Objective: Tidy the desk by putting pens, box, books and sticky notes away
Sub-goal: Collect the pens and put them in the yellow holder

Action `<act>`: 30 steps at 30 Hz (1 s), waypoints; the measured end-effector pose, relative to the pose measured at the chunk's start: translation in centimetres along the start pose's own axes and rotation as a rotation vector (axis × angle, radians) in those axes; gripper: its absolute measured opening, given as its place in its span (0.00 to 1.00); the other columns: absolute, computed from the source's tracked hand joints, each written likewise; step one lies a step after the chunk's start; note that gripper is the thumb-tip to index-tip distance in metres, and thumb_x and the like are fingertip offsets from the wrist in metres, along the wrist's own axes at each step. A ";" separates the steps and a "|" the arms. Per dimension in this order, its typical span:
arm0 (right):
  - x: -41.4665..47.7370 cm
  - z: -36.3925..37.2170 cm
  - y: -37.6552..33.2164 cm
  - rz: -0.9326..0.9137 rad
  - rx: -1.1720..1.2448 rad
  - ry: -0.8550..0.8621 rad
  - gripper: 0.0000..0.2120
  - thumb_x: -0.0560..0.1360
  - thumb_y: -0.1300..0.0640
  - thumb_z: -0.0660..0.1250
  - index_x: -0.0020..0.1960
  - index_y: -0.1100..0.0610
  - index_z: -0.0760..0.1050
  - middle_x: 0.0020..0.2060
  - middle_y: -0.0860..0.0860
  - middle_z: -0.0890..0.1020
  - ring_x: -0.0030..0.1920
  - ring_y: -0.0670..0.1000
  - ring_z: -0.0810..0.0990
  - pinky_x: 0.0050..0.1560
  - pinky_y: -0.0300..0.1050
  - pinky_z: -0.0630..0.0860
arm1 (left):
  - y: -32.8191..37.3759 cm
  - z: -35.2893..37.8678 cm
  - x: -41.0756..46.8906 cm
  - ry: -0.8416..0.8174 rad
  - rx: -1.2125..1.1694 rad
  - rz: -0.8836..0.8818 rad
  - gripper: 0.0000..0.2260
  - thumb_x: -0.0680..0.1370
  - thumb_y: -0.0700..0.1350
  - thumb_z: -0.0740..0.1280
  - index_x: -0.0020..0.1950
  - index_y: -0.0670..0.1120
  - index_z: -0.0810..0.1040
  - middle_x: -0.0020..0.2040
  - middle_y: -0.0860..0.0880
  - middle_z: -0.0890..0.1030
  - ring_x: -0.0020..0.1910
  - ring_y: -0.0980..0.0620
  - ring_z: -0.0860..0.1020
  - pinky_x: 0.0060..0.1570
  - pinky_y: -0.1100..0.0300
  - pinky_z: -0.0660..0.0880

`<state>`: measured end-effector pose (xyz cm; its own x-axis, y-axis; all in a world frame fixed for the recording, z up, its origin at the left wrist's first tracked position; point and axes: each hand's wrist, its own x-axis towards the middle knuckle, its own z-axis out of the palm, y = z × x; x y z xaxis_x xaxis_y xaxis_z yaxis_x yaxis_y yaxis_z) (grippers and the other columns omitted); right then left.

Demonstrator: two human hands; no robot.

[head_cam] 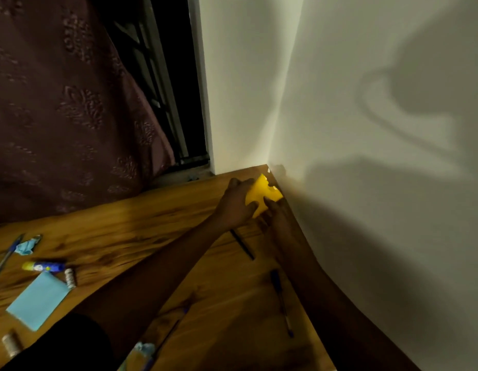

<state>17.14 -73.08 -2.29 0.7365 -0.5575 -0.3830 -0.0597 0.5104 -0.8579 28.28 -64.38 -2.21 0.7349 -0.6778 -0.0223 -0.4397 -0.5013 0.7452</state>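
In the far corner of the wooden bench (141, 226), by the white wall (366, 129), our left hand (236, 203) and right hand (276, 214) clamp their fingers (233, 183) on a yellow square pad (262, 191), well apart from a pale blue pad (39, 298).

1. Up on your left, a dark maroon curtain (58, 103) with a leaf pattern is hanging.
2. Just beside it, you are seeing the bars of a window grille (154, 76) standing against darkness.
3. A white wall (339, 62) is filling your right side and catching broad grey shadows.
4. At your lower left, a blue glue stick (43, 266) with a yellow cap is lying on its side.
5. A thread spool (70, 277) is lying just beside its blue end; a second spool (10, 344) is sitting near the bottom-left corner.
6. A crumpled pale-blue paper scrap (27, 246) is lying near the glue stick.
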 end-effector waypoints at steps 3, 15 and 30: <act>-1.7 2.0 0.3 -0.061 -0.076 -0.063 0.21 0.80 0.57 0.69 0.71 0.49 0.72 0.63 0.50 0.82 0.62 0.53 0.83 0.57 0.50 0.82 | -1.1 -2.9 -2.5 0.105 -0.080 -0.008 0.27 0.76 0.42 0.73 0.74 0.46 0.70 0.66 0.43 0.71 0.63 0.44 0.76 0.61 0.50 0.76; -9.6 8.5 8.4 -0.222 -0.458 -0.262 0.30 0.77 0.65 0.72 0.70 0.42 0.65 0.65 0.41 0.76 0.63 0.39 0.77 0.58 0.32 0.76 | -7.3 -9.7 -18.0 0.336 -0.466 -0.344 0.22 0.66 0.34 0.80 0.55 0.43 0.74 0.57 0.48 0.82 0.55 0.54 0.82 0.45 0.61 0.80; -11.7 8.4 12.3 -0.214 -0.707 -0.347 0.34 0.74 0.65 0.74 0.75 0.56 0.64 0.64 0.46 0.77 0.60 0.38 0.77 0.49 0.26 0.75 | -10.0 -8.4 -23.4 0.388 -0.341 -0.445 0.24 0.64 0.34 0.81 0.54 0.43 0.74 0.50 0.56 0.80 0.51 0.62 0.79 0.40 0.73 0.76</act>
<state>13.47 -54.77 -5.43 0.9400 -0.3025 -0.1578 -0.2196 -0.1828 -0.9583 19.83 -39.01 -3.52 0.9681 -0.1726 -0.1817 0.0875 -0.4469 0.8903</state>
